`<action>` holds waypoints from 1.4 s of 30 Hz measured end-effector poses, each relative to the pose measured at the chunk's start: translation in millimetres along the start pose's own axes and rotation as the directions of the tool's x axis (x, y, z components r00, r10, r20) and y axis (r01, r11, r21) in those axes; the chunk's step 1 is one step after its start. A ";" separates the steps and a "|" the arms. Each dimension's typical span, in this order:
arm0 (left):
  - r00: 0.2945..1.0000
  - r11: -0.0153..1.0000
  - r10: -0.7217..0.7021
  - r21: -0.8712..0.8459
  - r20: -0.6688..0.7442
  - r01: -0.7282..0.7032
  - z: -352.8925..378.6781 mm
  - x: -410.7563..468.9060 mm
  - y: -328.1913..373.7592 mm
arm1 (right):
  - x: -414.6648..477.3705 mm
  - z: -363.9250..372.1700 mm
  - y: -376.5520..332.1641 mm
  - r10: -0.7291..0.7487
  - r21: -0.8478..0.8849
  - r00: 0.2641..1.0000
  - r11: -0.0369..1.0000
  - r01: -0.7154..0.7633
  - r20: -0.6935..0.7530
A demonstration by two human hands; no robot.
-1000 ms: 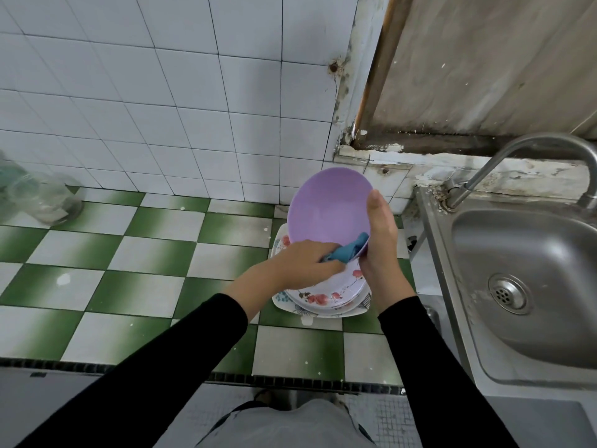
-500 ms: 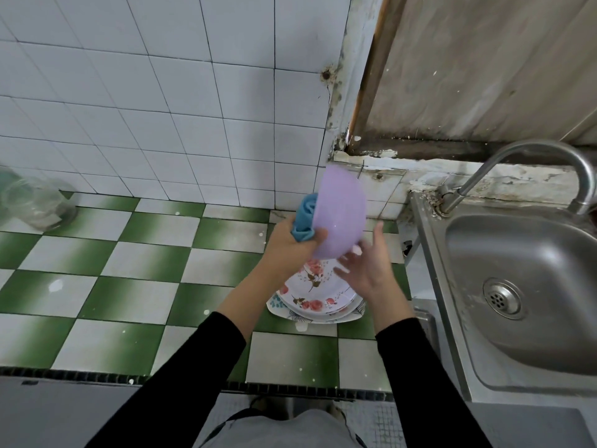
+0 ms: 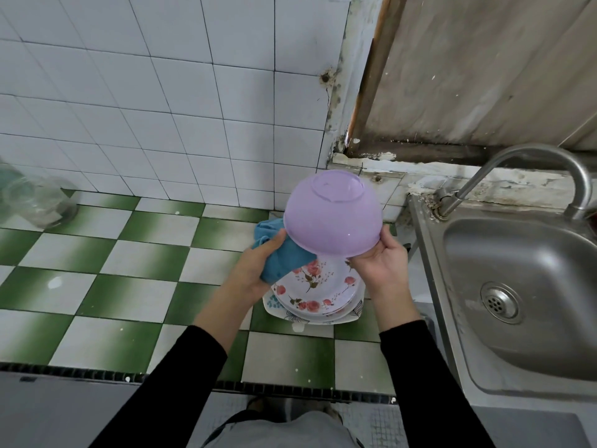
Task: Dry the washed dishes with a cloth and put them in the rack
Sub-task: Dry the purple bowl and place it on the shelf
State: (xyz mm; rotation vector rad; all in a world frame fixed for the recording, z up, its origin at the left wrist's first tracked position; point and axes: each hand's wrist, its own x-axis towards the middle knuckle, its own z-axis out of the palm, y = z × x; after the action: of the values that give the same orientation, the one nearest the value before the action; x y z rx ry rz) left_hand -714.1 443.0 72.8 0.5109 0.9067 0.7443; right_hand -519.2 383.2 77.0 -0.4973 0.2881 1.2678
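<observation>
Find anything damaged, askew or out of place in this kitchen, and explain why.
The tiled wall corner beside the wooden frame is damaged: a hole, a crack and dark stains. Paint flakes off the ledge behind the tap. The purple bowl, cloth and plates look ordinary.

Lilac bowl (image 3: 332, 218) upturned, blue cloth (image 3: 281, 260) beneath, floral plates (image 3: 315, 294) stacked

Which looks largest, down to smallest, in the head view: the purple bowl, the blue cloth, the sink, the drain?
1. sink
2. purple bowl, held up nearer the camera, so it may look larger than it is
3. blue cloth, counting only the visible part; the bowl hides some
4. drain
</observation>
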 end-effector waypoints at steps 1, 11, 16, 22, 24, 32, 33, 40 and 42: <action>1.000 1.000 0.004 -0.026 -0.001 -0.004 -3.9 1.2 0.2 | -0.9 2.4 -4.2 -0.012 -0.016 1.000 1.000 0.012 0.012; 0.819 0.788 0.561 0.383 -0.122 -0.482 34.8 -9.5 -20.4 | -13.5 22.3 2.7 -0.209 -0.432 0.978 0.881 0.193 0.013; 0.713 0.341 0.568 0.671 0.411 -0.658 55.3 -6.6 -23.5 | -20.6 26.5 22.1 -0.291 -0.735 0.956 0.643 0.214 0.024; 0.700 0.043 0.427 0.761 0.572 -0.648 64.8 13.0 1.4 | -30.1 31.7 15.2 -0.334 -0.925 0.930 0.286 0.252 0.150; 0.736 0.105 0.458 0.791 0.499 -0.602 67.0 16.0 13.4 | -33.3 29.9 14.8 -0.320 -0.941 0.928 0.211 0.265 0.190; 0.623 -0.106 0.371 0.698 0.688 -0.708 59.5 7.6 8.7 | -27.6 33.7 10.3 -0.292 -0.917 0.931 0.264 0.298 0.218; 0.667 -0.014 0.394 0.729 0.633 -0.684 60.3 7.6 15.7 | -28.3 32.1 11.4 -0.280 -0.926 0.931 0.227 0.303 0.236; 0.602 -0.133 0.355 0.676 0.716 -0.725 57.2 7.1 24.8 | -22.8 33.0 12.3 -0.291 -0.904 0.916 0.246 0.351 0.276; 0.712 0.052 0.375 0.754 0.593 -0.655 56.7 6.6 28.1 | -22.0 31.8 9.3 -0.272 -0.910 0.912 0.196 0.365 0.307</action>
State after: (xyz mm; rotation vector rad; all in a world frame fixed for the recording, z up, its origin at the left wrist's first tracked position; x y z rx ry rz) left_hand -673.5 461.1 118.4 2.1531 0.8373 0.6715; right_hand -536.3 382.9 112.9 -1.4988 -0.7584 0.8907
